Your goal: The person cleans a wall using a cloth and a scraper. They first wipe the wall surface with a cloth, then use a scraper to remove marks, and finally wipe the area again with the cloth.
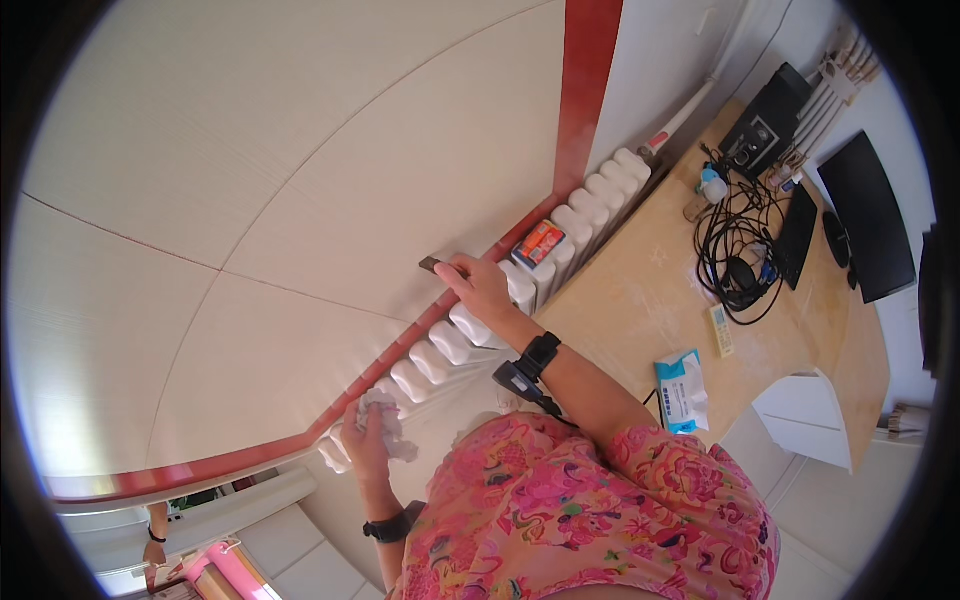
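My right hand (pixel 476 285) grips a small dark flat tool (pixel 430 264), its kind not clear, whose end is at or close to the large pale wall panel (pixel 360 225). Lower left, my left hand (pixel 365 442) holds a crumpled whitish cloth or tissue (pixel 390 427) above the white radiator (pixel 431 364). The radiator runs below the panel's red border (pixel 390 349). On top of it, to the right of my right hand, lies an orange and blue packet (pixel 540 244) bearing writing. Both wrists wear black straps.
A wooden desk (pixel 600 315) on the right holds tangled black cables (pixel 739 247), a keyboard (pixel 795 236), a monitor (pixel 870 217), a pale remote control (pixel 721 330) and a tissue pack (pixel 682 394). Another person's hand (pixel 155 553) shows at the lower left, near a pink object (pixel 225 570).
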`<state>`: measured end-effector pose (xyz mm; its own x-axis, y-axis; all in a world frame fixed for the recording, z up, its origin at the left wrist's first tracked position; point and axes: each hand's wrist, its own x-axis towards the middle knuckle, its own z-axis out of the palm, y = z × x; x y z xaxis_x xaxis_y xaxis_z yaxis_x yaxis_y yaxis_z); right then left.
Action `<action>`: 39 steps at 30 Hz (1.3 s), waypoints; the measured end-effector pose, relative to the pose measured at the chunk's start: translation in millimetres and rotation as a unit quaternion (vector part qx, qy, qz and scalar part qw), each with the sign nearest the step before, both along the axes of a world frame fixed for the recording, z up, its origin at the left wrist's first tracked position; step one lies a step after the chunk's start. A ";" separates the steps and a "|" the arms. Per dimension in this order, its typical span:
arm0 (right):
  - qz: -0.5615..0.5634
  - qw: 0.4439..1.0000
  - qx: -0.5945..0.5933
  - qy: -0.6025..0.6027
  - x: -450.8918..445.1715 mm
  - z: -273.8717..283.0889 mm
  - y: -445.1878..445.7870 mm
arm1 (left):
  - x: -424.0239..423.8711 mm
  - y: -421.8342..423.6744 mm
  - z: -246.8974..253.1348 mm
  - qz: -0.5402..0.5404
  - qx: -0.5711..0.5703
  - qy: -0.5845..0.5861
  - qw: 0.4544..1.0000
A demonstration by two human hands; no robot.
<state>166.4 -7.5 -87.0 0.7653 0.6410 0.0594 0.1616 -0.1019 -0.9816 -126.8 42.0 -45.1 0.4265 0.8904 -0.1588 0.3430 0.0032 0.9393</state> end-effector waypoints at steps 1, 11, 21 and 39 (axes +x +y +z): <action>-0.001 1.000 -0.004 0.009 -0.2 0.4 -0.9 | 0.7 0.3 0.1 0.000 0.002 -0.001 1.000; -0.017 1.000 0.011 0.003 -3.8 -3.3 3.3 | 9.0 1.4 4.0 -0.004 0.018 0.009 1.000; -0.026 0.999 0.016 0.010 -3.2 7.2 4.6 | 10.1 4.3 -3.8 -0.010 0.014 0.004 1.000; -0.041 0.998 0.010 -0.042 -5.9 17.4 4.8 | 10.3 2.5 -3.3 -0.014 0.025 0.007 1.000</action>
<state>160.5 -2.7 -69.6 0.8071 0.5741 0.1377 0.2352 -0.0987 -0.9669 -116.6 44.5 -48.4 0.4490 0.8855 -0.1199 0.3559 -0.0541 0.9330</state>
